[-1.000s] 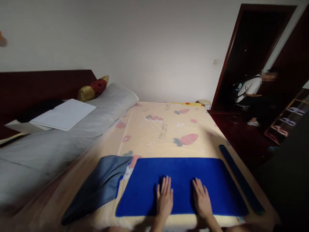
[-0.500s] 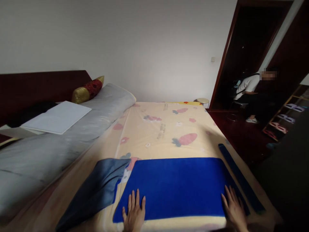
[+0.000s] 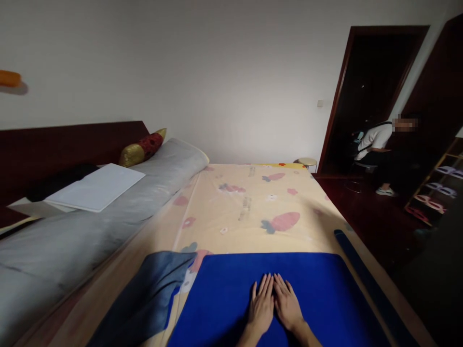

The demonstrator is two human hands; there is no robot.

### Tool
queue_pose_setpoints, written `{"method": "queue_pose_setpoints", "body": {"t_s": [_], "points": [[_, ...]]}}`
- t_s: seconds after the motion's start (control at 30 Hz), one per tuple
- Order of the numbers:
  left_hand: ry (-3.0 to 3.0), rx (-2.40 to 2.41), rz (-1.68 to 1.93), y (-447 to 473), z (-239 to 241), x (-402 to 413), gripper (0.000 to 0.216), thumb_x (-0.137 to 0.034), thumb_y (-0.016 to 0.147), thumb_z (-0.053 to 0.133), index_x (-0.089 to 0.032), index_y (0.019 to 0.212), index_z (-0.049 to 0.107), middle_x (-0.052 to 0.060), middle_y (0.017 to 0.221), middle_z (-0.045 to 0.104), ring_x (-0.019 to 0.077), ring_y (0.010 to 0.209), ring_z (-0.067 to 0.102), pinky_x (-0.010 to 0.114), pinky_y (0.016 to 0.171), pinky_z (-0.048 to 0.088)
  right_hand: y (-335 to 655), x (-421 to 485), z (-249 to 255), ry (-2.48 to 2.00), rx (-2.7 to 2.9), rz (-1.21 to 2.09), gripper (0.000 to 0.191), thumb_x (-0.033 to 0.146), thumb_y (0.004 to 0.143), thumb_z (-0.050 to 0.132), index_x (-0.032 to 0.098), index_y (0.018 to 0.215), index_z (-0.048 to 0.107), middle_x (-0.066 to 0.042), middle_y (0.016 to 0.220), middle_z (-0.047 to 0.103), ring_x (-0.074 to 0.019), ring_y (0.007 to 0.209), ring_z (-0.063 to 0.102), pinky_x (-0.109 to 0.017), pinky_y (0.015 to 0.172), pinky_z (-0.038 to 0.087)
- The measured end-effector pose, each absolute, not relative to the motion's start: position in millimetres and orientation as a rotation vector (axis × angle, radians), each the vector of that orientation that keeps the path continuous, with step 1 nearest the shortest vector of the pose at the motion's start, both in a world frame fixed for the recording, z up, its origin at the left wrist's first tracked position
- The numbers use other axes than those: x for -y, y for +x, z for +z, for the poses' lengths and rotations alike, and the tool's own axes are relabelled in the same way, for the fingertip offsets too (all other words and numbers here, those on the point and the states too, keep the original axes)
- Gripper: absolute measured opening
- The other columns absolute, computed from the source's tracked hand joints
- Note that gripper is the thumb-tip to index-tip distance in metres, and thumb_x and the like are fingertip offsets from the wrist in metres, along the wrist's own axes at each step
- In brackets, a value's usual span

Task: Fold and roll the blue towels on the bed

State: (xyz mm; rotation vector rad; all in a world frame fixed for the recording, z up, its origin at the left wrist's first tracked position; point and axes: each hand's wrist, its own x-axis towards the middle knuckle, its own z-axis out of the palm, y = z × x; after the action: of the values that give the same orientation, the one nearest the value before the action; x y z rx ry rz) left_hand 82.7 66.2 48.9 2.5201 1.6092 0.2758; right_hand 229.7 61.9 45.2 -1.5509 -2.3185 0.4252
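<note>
A blue cloth point(image 3: 224, 284) lies spread flat on the bed at the near side. My left hand point(image 3: 262, 303) rests palm down near its middle, fingers stretched out. Right beside it, my right hand point(image 3: 287, 301) also lies flat on the cloth, with the fingertips of both hands almost touching. Neither hand holds anything. To the left of the cloth is a rumpled dark grey-blue fabric piece point(image 3: 144, 294). A narrow dark blue folded strip point(image 3: 369, 284) runs along the right side of the bed.
The bed has a cream sheet point(image 3: 231, 217) with strawberry prints. A grey rolled bedding piece point(image 3: 108, 226) carries a white board point(image 3: 99, 188) and a red-gold cushion point(image 3: 142, 148). A stool point(image 3: 306, 161) stands beyond the bed. A seated person point(image 3: 378, 140) and a shoe rack point(image 3: 434, 193) are at right.
My hands have come inward from the left and right edges of the blue cloth to its middle, side by side. The view has tilted up a little.
</note>
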Motion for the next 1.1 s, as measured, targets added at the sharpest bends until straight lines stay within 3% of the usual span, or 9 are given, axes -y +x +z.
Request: {"method": "queue_pose_setpoints", "body": {"t_s": [0.1, 0.2, 0.37, 0.67, 0.87, 0.97, 1.03, 1.1], "points": [[2.476, -1.667, 0.204, 41, 58, -110, 0.052, -0.04, 0.094, 0.022, -0.037, 0.145, 0.011, -0.005, 0.156, 0.028, 0.017, 0.144, 0.028, 0.048, 0.118, 0.028, 273, -99, 47, -1.624, 2.309, 0.412, 0.054, 0.046, 0.095, 0.027, 0.028, 0.145, 0.03, -0.002, 0.155, 0.027, -0.02, 0.144, 0.023, -0.046, 0.118, 0.026], [2.198, -2.106, 0.097, -31, 65, -146, 0.052, -0.043, 0.093, 0.022, -0.033, 0.145, 0.022, -0.001, 0.157, 0.026, 0.0182, 0.145, 0.025, 0.049, 0.118, 0.022, 353, -122, 33, -1.989, 2.067, 0.266, 0.06, 0.054, 0.093, 0.025, 0.023, 0.144, 0.035, -0.007, 0.154, 0.03, -0.0228, 0.144, 0.025, -0.048, 0.118, 0.024], [1.961, -2.635, 0.014, -114, 57, -167, 0.059, -0.044, 0.092, 0.022, -0.027, 0.147, 0.017, -0.002, 0.16, 0.018, 0.0141, 0.147, 0.019, 0.043, 0.12, 0.014, 451, -127, -6, -2.306, 1.67, 0.049, 0.072, 0.061, 0.09, 0.023, 0.019, 0.149, 0.022, -0.01, 0.156, 0.027, -0.025, 0.146, 0.019, -0.051, 0.118, 0.023], [1.974, -2.671, 0.006, -114, 52, -167, 0.059, -0.044, 0.091, 0.017, -0.028, 0.148, 0.015, -0.004, 0.16, 0.019, 0.0113, 0.148, 0.015, 0.04, 0.12, 0.013, 457, -131, -7, -2.344, 1.656, 0.056, 0.073, 0.062, 0.089, 0.019, 0.021, 0.149, 0.02, -0.006, 0.157, 0.028, -0.0227, 0.146, 0.018, -0.049, 0.119, 0.019], [1.807, -2.639, 0.104, -95, 65, -167, 0.055, -0.037, 0.093, 0.013, -0.027, 0.147, 0.014, 0.001, 0.16, 0.018, 0.0162, 0.147, 0.019, 0.054, 0.117, 0.017, 402, -123, 17, -2.339, 1.573, 0.006, 0.073, 0.055, 0.09, 0.013, 0.009, 0.145, 0.032, -0.014, 0.154, 0.031, -0.0285, 0.144, 0.024, -0.055, 0.116, 0.023], [2.02, -2.472, 0.276, -42, 69, -153, 0.054, -0.035, 0.094, 0.013, -0.027, 0.147, 0.018, 0.003, 0.159, 0.02, 0.0179, 0.147, 0.019, 0.055, 0.117, 0.016, 320, -86, 21, -2.021, 1.784, 0.102, 0.064, 0.055, 0.092, 0.021, 0.022, 0.146, 0.031, -0.006, 0.154, 0.03, -0.0255, 0.143, 0.026, -0.051, 0.114, 0.029], [2.262, -2.094, 0.284, 1, 71, -142, 0.053, -0.034, 0.094, 0.015, -0.03, 0.146, 0.021, 0.001, 0.157, 0.026, 0.0173, 0.146, 0.022, 0.052, 0.118, 0.019, 263, -56, 19, -1.801, 1.916, 0.291, 0.057, 0.052, 0.091, 0.03, 0.035, 0.146, 0.026, 0.0, 0.154, 0.03, -0.026, 0.141, 0.032, -0.052, 0.111, 0.035], [2.378, -1.743, 0.23, 39, 73, -132, 0.054, -0.033, 0.093, 0.018, -0.032, 0.147, 0.018, 0.0, 0.157, 0.028, 0.0167, 0.146, 0.024, 0.05, 0.118, 0.021, 219, -27, 18, -1.648, 1.979, 0.494, 0.053, 0.052, 0.085, 0.046, 0.051, 0.137, 0.035, 0.005, 0.145, 0.045, -0.0306, 0.131, 0.047, -0.055, 0.101, 0.045]]}}
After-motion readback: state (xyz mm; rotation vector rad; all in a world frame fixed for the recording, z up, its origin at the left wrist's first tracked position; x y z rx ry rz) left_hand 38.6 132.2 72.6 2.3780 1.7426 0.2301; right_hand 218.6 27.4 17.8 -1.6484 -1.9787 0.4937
